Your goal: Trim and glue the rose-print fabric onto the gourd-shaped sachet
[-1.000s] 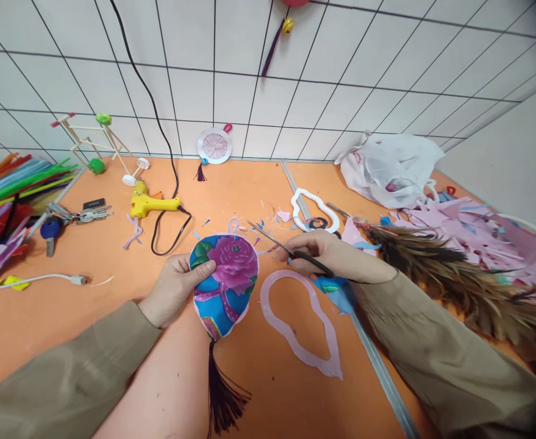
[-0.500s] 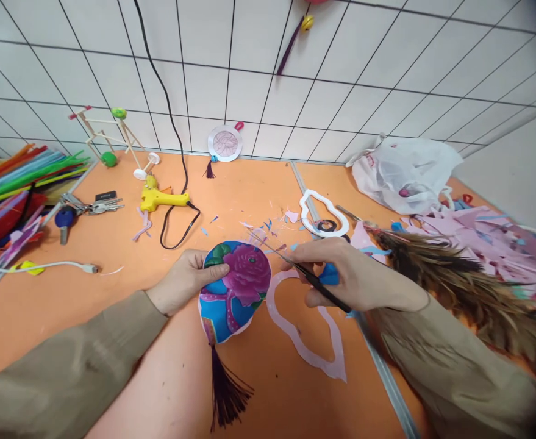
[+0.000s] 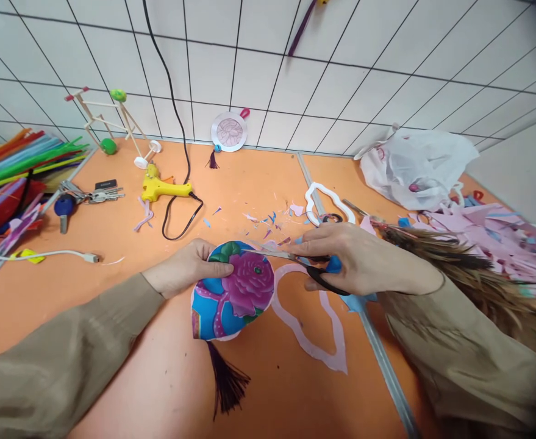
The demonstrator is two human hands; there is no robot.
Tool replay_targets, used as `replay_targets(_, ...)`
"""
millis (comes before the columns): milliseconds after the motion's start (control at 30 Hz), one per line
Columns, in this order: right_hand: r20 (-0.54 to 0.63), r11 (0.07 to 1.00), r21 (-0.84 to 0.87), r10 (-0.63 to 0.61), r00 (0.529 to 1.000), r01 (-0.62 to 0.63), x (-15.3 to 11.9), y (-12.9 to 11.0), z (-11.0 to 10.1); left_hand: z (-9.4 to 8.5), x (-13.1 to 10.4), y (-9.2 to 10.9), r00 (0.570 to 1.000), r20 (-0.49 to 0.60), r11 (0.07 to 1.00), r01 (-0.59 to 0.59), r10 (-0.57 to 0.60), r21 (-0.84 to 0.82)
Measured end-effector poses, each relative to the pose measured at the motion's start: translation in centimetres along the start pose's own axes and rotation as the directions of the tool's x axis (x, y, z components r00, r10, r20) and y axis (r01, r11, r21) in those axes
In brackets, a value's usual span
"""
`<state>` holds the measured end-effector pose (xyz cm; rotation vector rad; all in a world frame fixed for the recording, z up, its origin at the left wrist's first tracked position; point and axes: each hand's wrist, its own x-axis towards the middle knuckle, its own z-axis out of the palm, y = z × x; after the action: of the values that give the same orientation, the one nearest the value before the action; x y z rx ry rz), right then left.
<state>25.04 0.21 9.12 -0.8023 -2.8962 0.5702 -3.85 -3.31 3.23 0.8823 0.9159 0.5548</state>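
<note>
Between the thumb and fingers of my left hand (image 3: pixel 192 268) is a flower-printed fabric piece (image 3: pixel 235 292), blue with a big purple rose and a pale edge. A dark tassel (image 3: pixel 228 381) hangs from its lower end. My right hand (image 3: pixel 347 256) grips a pair of scissors (image 3: pixel 325 277) with dark handles. The blades point left and lie at the upper edge of the fabric piece, close to my left fingertips. Beneath the scissors, a pale pink paper outline (image 3: pixel 307 341) rests on the table, partly covered by the fabric piece and my right hand.
Small scraps (image 3: pixel 272 222) are strewn beyond my hands. A yellow glue gun (image 3: pixel 164 188), keys (image 3: pixel 98 194) and a stick frame (image 3: pixel 116 125) stand at left. To the right are a white outline (image 3: pixel 316 201), a plastic bag (image 3: pixel 414 167), brown feathers (image 3: pixel 469 268) and pink offcuts (image 3: pixel 491 235).
The scissors have come left and turned flatter, so their blades now reach the upper edge of the fabric piece. The fabric piece has tilted slightly in my left hand.
</note>
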Motion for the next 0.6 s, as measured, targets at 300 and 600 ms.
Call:
replay_targets(300,0.066,1.0,-0.02,0.011,0.998,-0.01,-0.2,0.1,-0.5,-0.1,0.0,0.2,1.0,0.019,1.0,0.009,-0.01,0.015)
replay_targets(600,0.072,0.999,-0.02,0.026,0.997,-0.024,-0.4,-0.3,-1.1,-0.1,0.0,0.2,1.0,0.014,1.0,0.004,-0.004,0.011)
